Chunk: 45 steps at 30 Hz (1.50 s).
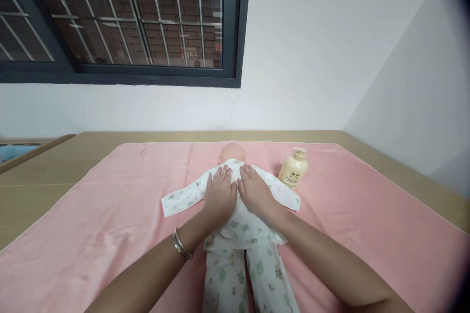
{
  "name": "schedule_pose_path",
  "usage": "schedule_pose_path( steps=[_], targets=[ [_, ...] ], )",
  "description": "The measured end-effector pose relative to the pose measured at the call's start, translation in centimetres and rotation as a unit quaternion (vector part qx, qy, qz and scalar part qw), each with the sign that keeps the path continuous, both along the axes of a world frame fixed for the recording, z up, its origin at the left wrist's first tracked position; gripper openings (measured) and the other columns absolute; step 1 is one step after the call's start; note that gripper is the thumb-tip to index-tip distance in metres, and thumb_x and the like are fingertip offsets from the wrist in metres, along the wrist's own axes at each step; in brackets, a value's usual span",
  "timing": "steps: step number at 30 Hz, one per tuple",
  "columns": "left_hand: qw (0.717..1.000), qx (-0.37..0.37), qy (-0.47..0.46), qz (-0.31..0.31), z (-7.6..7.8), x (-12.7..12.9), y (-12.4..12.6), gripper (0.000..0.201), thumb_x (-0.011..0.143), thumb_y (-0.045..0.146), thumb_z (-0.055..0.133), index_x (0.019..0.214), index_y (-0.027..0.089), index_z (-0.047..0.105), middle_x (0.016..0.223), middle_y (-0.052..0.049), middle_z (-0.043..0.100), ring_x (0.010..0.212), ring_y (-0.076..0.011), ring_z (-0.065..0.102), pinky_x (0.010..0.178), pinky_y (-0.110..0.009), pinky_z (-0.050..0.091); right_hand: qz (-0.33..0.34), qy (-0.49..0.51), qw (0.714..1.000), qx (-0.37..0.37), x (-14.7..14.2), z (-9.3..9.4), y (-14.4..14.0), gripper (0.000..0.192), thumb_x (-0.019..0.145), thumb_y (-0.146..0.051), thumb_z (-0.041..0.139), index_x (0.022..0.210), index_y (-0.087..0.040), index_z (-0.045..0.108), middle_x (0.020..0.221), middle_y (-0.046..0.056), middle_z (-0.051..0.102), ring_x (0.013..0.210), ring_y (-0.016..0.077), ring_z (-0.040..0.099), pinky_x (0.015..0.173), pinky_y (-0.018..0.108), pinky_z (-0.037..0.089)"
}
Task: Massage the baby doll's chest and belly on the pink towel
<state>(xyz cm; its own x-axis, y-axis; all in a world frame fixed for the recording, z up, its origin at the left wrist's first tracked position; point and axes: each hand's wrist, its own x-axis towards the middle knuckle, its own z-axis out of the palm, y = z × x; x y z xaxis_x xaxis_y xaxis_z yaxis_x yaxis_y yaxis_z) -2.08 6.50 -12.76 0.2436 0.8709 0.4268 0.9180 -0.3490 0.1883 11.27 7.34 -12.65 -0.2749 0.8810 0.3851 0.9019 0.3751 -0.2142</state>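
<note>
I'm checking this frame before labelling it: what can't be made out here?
- Doll: chest hidden under left hand and right hand, head view.
- Doll's feet: cut off by the bottom edge.
- Bottle: label print too small to read.
- Towel: near corners run out of frame.

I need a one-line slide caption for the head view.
Both hands, left and right, flat on a dressed doll.
</note>
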Motion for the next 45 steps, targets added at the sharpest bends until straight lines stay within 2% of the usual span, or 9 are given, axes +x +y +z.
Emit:
schedule_pose_path(
  steps=[3,7,12,18,22,26,31,40,45],
  targets=[
    [0.997,-0.061,-0.03,0.021,0.4,-0.7,1.5,0.048,0.094,0.027,0.029,0.139,0.015,0.042,0.148,-0.011,0.041,0.141,-0.0264,0.031,0.114,-0.062,0.012,0.017,-0.079,0.996,0.047,-1.4,-0.1,-3.5,0.05,0.093,-0.023,0.036,0.136,0.002,0.045,0.141,0.023,0.045,0.136,0.0307,0.036,0.113,0.044,0.028],
    [0.988,-0.124,-0.076,0.049,0.5,-1.3,3.3,0.052,0.095,0.035,0.027,0.142,0.015,0.036,0.152,-0.011,0.032,0.143,-0.0251,0.024,0.114,-0.062,0.008,0.038,-0.096,0.993,0.059,-2.2,0.1,-5.4,0.052,0.093,-0.024,0.038,0.137,0.003,0.044,0.143,0.022,0.042,0.136,0.0316,0.035,0.114,0.043,0.027],
    [0.998,-0.043,-0.038,0.024,-0.2,-0.5,2.3,0.05,0.095,0.028,0.024,0.14,0.01,0.039,0.148,-0.016,0.04,0.141,-0.0275,0.03,0.115,-0.057,0.016,0.013,-0.02,1.0,0.001,-0.5,0.6,-1.3,0.049,0.096,-0.024,0.029,0.138,-0.006,0.044,0.145,0.016,0.043,0.138,0.0243,0.033,0.115,0.042,0.022],
    [1.0,0.021,0.011,-0.003,-0.1,0.7,-1.0,0.046,0.089,0.019,0.037,0.132,0.011,0.051,0.141,-0.016,0.049,0.133,-0.0326,0.041,0.112,-0.053,0.026,-0.007,0.041,0.996,-0.073,1.3,0.6,3.2,0.054,0.097,-0.031,0.03,0.143,-0.003,0.035,0.149,0.019,0.035,0.141,0.0239,0.028,0.115,0.043,0.019],
    [1.0,-0.015,-0.016,-0.001,0.4,0.5,-0.8,0.044,0.09,0.019,0.036,0.13,0.013,0.053,0.139,-0.015,0.052,0.133,-0.0301,0.042,0.113,-0.054,0.025,-0.019,0.024,0.998,-0.058,0.6,0.4,1.7,0.053,0.097,-0.027,0.027,0.142,-0.001,0.036,0.148,0.02,0.036,0.14,0.0251,0.028,0.115,0.043,0.02],
    [0.995,-0.06,-0.078,0.02,0.4,-0.4,1.3,0.048,0.093,0.025,0.032,0.138,0.014,0.043,0.147,-0.014,0.042,0.138,-0.0287,0.034,0.112,-0.062,0.017,-0.006,-0.031,0.999,-0.024,-0.9,0.2,-1.8,0.054,0.093,-0.022,0.031,0.141,0.002,0.036,0.149,0.022,0.034,0.141,0.0291,0.027,0.115,0.043,0.021],
    [0.985,-0.092,-0.142,0.017,-0.3,-1.0,3.7,0.048,0.094,0.033,0.031,0.137,0.014,0.043,0.146,-0.014,0.044,0.139,-0.0275,0.033,0.114,-0.059,0.014,0.02,-0.084,0.996,-0.018,-1.9,0.4,-4.3,0.056,0.087,-0.017,0.04,0.139,0.003,0.04,0.147,0.023,0.035,0.14,0.033,0.028,0.115,0.047,0.022],
    [0.984,-0.034,-0.172,-0.001,-1.6,-0.6,3.5,0.047,0.093,0.029,0.034,0.135,0.012,0.047,0.144,-0.014,0.046,0.139,-0.0268,0.034,0.116,-0.051,0.019,-0.013,0.052,0.998,-0.039,0.6,0.7,0.9,0.053,0.096,-0.033,0.031,0.14,-0.006,0.042,0.146,0.017,0.042,0.138,0.0246,0.034,0.113,0.039,0.028],
    [0.985,-0.022,-0.173,0.001,-1.8,-0.6,3.5,0.045,0.092,0.028,0.035,0.132,0.013,0.05,0.142,-0.013,0.049,0.137,-0.0265,0.037,0.116,-0.052,0.02,-0.015,0.067,0.997,-0.029,0.8,0.0,1.1,0.055,0.097,-0.034,0.029,0.141,-0.004,0.039,0.148,0.017,0.038,0.14,0.0245,0.029,0.115,0.039,0.022]
  ],
)
